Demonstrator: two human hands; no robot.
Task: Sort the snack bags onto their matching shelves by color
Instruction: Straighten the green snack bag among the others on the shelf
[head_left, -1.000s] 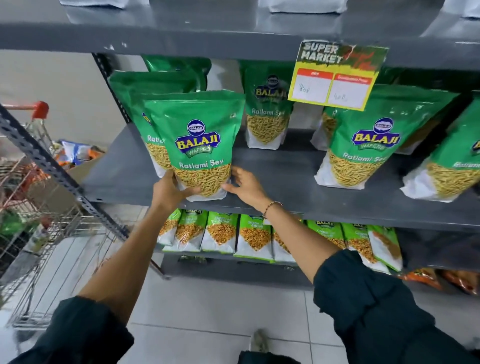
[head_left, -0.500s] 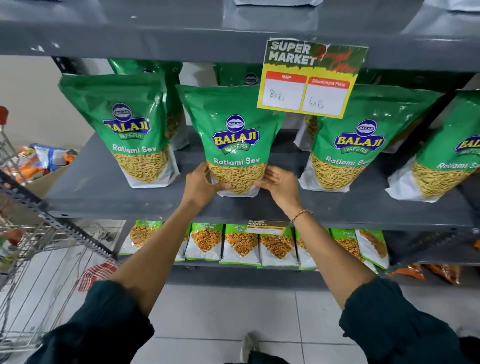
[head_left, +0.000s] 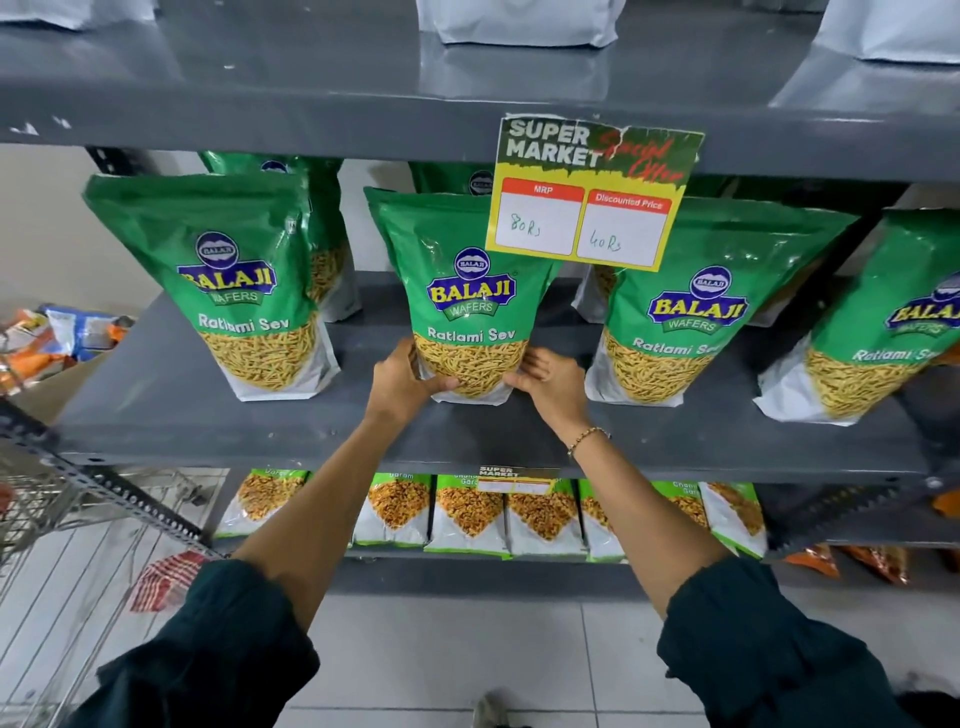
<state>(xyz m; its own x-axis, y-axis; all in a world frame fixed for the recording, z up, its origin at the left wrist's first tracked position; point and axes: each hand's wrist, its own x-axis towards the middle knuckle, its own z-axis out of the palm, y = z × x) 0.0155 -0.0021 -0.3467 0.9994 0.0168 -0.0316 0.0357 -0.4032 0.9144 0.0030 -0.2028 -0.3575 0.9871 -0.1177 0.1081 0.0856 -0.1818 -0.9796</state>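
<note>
A green Balaji Ratlami Sev bag (head_left: 467, 291) stands upright on the grey middle shelf (head_left: 208, 421). My left hand (head_left: 402, 382) grips its lower left corner and my right hand (head_left: 548, 384) holds its lower right corner. Matching green bags flank it: one to the left (head_left: 244, 291), one to the right (head_left: 691, 312) and another at the far right edge (head_left: 878, 332). More green bags stand behind them, partly hidden.
A yellow price sign (head_left: 587, 192) hangs from the upper shelf (head_left: 260, 93), overlapping the held bag's top right. Smaller green-and-white bags (head_left: 467, 514) line the lower shelf. A wire shopping cart (head_left: 62, 519) stands at left, mixed bags (head_left: 62, 332) beyond it. White bags (head_left: 519, 21) sit above.
The held bag has moved rightward along the shelf and now stands in the gap between two matching bags. Both hands stayed on its lower corners. The camera moved closer.
</note>
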